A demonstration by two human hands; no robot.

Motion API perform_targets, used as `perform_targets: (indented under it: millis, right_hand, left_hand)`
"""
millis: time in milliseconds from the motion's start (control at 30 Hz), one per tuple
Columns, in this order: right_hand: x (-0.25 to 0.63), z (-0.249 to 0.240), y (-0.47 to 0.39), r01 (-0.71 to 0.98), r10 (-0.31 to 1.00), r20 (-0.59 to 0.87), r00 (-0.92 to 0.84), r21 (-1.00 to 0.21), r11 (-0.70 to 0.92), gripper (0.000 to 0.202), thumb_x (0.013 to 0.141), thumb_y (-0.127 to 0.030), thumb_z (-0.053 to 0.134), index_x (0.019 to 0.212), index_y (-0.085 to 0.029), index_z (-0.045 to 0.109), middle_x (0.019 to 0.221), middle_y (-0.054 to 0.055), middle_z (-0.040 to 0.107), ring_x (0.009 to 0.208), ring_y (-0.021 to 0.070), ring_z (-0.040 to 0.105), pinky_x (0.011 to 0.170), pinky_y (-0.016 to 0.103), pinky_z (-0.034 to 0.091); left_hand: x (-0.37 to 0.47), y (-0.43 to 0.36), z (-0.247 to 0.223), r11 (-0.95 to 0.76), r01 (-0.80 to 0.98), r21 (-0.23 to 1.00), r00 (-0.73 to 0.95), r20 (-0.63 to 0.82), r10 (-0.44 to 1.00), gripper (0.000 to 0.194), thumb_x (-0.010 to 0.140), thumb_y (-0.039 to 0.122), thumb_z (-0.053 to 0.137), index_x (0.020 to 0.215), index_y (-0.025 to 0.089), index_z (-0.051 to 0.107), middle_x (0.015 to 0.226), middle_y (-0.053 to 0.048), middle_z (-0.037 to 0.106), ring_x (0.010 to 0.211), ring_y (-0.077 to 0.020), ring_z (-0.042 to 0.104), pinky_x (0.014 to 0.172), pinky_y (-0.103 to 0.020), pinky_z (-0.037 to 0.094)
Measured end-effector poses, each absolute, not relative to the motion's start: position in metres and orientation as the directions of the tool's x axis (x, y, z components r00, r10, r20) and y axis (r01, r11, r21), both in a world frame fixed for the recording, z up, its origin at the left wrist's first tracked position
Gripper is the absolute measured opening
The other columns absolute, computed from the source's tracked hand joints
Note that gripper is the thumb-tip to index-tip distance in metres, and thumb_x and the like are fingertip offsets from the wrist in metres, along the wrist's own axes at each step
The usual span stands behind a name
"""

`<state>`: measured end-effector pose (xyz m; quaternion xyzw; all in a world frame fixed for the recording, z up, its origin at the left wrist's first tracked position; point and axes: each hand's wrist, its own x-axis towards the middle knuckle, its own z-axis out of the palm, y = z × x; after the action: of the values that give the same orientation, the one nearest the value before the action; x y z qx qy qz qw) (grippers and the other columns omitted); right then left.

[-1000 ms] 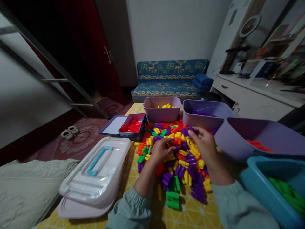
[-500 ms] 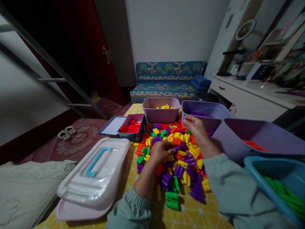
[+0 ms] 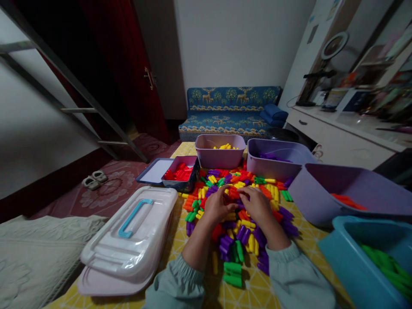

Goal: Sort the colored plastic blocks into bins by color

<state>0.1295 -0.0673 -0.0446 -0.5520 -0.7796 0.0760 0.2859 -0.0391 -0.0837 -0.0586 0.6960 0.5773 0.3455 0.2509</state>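
A pile of short plastic tube-shaped toy pieces (image 3: 246, 234) in purple, yellow, red, orange and green covers the middle of the table. My left hand (image 3: 217, 206) is over the pile, its fingers curled and thumb bent inward. Facing it from the right, my right hand (image 3: 257, 205) reaches in with bent fingers. Red pieces (image 3: 232, 193) show between the two sets of fingertips; what each hand grips is too small to make out. Nearest to me lie joined green pieces (image 3: 232, 274).
Behind the pile are a lilac bin (image 3: 220, 158) of yellow pieces and a purple bin (image 3: 273, 166). At right stand another purple bin (image 3: 309, 197) and a blue tub (image 3: 347, 257) with green pieces. A box of red pieces (image 3: 182, 186) and stacked lids (image 3: 128, 240) lie left.
My right hand has moved from beside the purple bin down and left to the pile's middle, close to my left hand. My left hand has stayed over the pile.
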Motion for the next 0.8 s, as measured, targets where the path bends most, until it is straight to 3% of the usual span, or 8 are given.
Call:
perform_targets:
  millis: [200, 400, 500, 667, 800]
  right_hand:
    - [0.126, -0.051, -0.072, 0.744, 0.867, 0.436, -0.241, -0.491, 0.453, 0.018, 0.077, -0.014, 0.058, 0.091, -0.02, 0.068, 0.101, 0.006, 0.067, 0.099, 0.0224, 0.058, 0.091, 0.037, 0.045]
    - [0.123, -0.051, -0.075, 0.719, 0.914, 0.356, -0.195, -0.582, 0.38, 0.039, 0.076, -0.017, 0.062, 0.115, -0.021, 0.061, 0.1, 0.005, 0.07, 0.087, 0.02, 0.063, 0.084, 0.036, 0.048]
    - [0.125, -0.052, -0.074, 0.706, 0.911, 0.358, -0.203, -0.592, 0.39, 0.036, 0.079, -0.021, 0.061, 0.114, -0.022, 0.064, 0.095, 0.005, 0.071, 0.081, 0.0192, 0.064, 0.079, 0.034, 0.048]
    - [0.133, -0.044, -0.074, 0.727, 0.928, 0.334, -0.163, -0.595, 0.342, 0.016, 0.08, -0.027, 0.061, 0.091, -0.021, 0.07, 0.079, 0.004, 0.071, 0.07, 0.0189, 0.064, 0.067, 0.031, 0.048]
    - [0.15, -0.029, -0.074, 0.653, 0.939, 0.342, 0.023, -0.716, 0.245, 0.017, 0.077, -0.034, 0.065, 0.086, -0.02, 0.069, 0.066, 0.002, 0.068, 0.061, 0.018, 0.063, 0.058, 0.028, 0.046]
  left_hand:
    - [-0.038, -0.082, -0.061, -0.221, 0.614, 0.758, 0.107, 0.198, 0.974, 0.046, 0.074, 0.036, 0.072, 0.115, 0.02, 0.06, 0.082, -0.001, 0.067, 0.069, -0.0152, 0.061, 0.06, -0.023, 0.042]
    - [-0.037, -0.081, -0.061, -0.307, 0.5, 0.81, 0.115, 0.289, 0.95, 0.034, 0.073, 0.011, 0.064, 0.105, 0.019, 0.061, 0.097, -0.003, 0.067, 0.081, -0.0146, 0.063, 0.066, -0.022, 0.045]
    - [-0.035, -0.079, -0.063, -0.337, 0.397, 0.853, 0.096, 0.327, 0.94, 0.035, 0.074, 0.0, 0.054, 0.102, 0.019, 0.063, 0.1, -0.004, 0.068, 0.086, -0.0145, 0.064, 0.071, -0.022, 0.047]
    - [-0.032, -0.079, -0.068, -0.282, 0.289, 0.915, 0.053, 0.279, 0.959, 0.047, 0.078, 0.01, 0.06, 0.123, 0.02, 0.054, 0.097, -0.005, 0.067, 0.076, -0.0127, 0.064, 0.066, -0.022, 0.049]
    - [-0.032, -0.077, -0.069, -0.246, 0.263, 0.933, 0.09, 0.23, 0.969, 0.043, 0.08, 0.015, 0.061, 0.123, 0.017, 0.056, 0.096, -0.006, 0.069, 0.074, -0.0135, 0.065, 0.067, -0.024, 0.051]
